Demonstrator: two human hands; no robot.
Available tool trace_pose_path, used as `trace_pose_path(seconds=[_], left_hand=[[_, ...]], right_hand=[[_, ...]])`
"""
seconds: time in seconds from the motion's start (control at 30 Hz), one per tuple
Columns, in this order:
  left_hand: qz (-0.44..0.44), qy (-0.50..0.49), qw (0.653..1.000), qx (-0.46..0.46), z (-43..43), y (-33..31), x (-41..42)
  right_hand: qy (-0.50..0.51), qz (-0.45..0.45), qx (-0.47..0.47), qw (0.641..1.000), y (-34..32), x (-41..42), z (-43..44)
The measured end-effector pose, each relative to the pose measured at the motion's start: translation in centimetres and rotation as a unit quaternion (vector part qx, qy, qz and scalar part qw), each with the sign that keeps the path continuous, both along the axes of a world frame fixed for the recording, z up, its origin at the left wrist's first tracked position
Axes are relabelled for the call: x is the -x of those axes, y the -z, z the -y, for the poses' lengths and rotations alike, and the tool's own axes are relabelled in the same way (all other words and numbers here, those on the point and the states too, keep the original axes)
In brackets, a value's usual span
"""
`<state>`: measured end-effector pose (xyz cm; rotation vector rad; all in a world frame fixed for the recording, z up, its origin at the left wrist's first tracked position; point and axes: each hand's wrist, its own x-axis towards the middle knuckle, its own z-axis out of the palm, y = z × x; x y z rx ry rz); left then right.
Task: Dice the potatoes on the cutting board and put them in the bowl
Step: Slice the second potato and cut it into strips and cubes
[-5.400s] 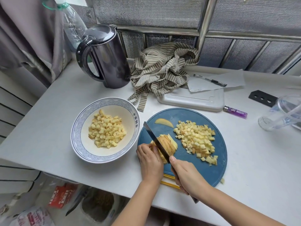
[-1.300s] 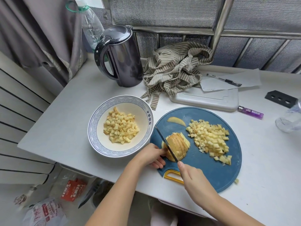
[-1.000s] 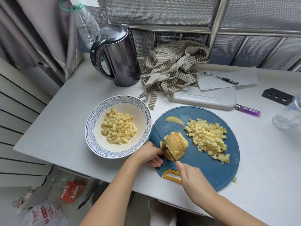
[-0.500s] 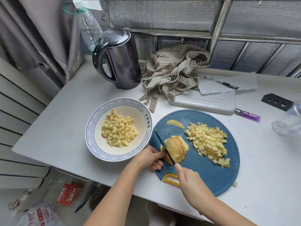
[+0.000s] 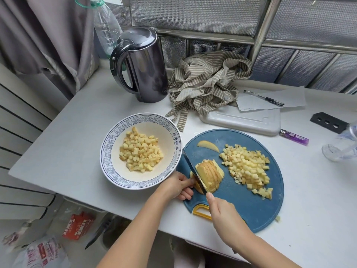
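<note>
Now knife further along potato

Left hand curls at the cutting board's left edge, holding the potato. Right hand grips the knife over its near rim.

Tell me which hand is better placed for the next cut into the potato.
Right. The right hand grips the knife, blade set across the sliced potato; the left hand holds the potato's end steady, fingers curled beside the blade.
</note>
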<state>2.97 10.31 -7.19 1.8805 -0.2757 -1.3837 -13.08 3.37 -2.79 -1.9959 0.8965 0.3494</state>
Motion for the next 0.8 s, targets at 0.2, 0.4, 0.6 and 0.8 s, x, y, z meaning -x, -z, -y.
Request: trace_pose_path(seconds=[0.2, 0.4, 0.6, 0.8], left_hand=[[-0.003, -0.001, 1.000, 0.000, -0.2, 0.3, 0.0], [0.004, 0.000, 1.000, -0.003, -0.1, 0.2, 0.3], [0.006, -0.009, 1.000, -0.010, 0.5, -0.1, 0.6], [0.013, -0.043, 0.999, -0.017, 0.3, -0.4, 0.9]], right_hand=[[0.006, -0.004, 0.001, 1.000, 0.5, -0.4, 0.0], [0.005, -0.001, 0.013, 1.000, 2.0, -0.4, -0.3], [0.066, 0.045, -0.046, 0.996, 2.8, 0.3, 0.8], [0.119, 0.084, -0.127, 0.981, 2.6, 1.8, 1.2]])
